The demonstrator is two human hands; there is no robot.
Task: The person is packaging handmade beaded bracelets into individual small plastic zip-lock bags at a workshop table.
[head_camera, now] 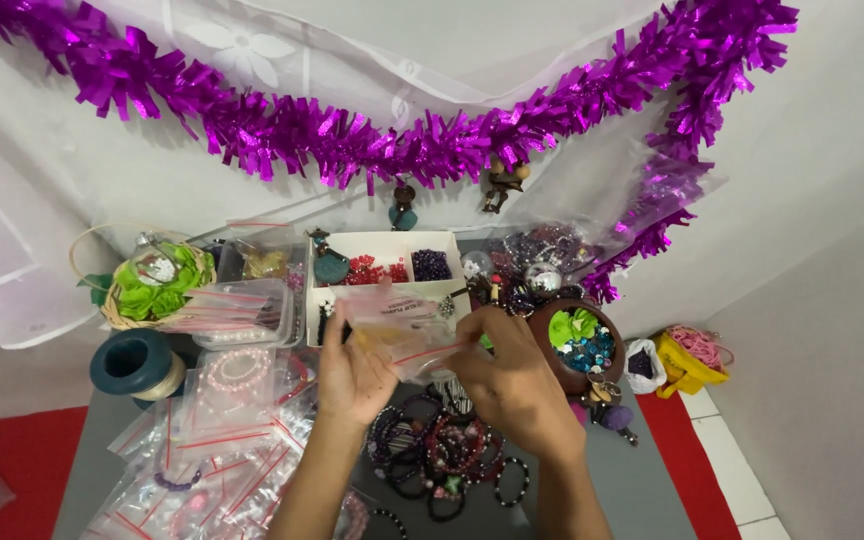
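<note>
My left hand [350, 378] and my right hand [514, 385] hold a small clear zip bag [399, 330] with a red seal strip between them, above the grey table [642, 480]. Each hand pinches one side of the bag. Something pale yellow shows inside it. Just below the hands lies a heap of dark and red bead bracelets [447, 455]. Behind the bag stands a white divided box [388, 268] with red and purple beads.
Several clear zip bags [207, 440] cover the table's left part. A teal spool [135, 363], a basket with green flowers [149, 285], a brown bowl of beads [580, 345] and a yellow container [687, 360] stand around. Purple tinsel [372, 140] hangs on the wall.
</note>
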